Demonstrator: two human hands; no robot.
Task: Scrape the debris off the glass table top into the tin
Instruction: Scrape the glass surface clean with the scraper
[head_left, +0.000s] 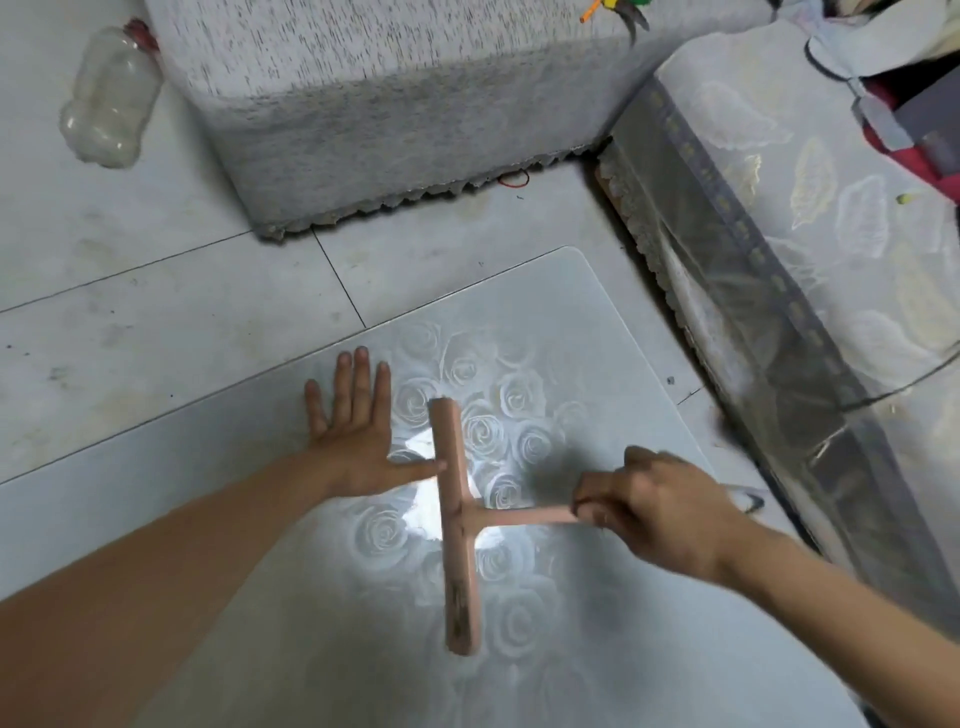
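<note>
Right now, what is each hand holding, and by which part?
The right hand grips the scraper by its handle end; the left hand lies flat on the table top, holding nothing.

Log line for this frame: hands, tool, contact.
left hand: flat on glass table top | right hand: grips pink squeegee handle | squeegee head: on glass, beside left thumb

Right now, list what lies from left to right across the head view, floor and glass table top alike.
plastic bottle → left hand → pink scraper → right hand → floral-covered furniture
</note>
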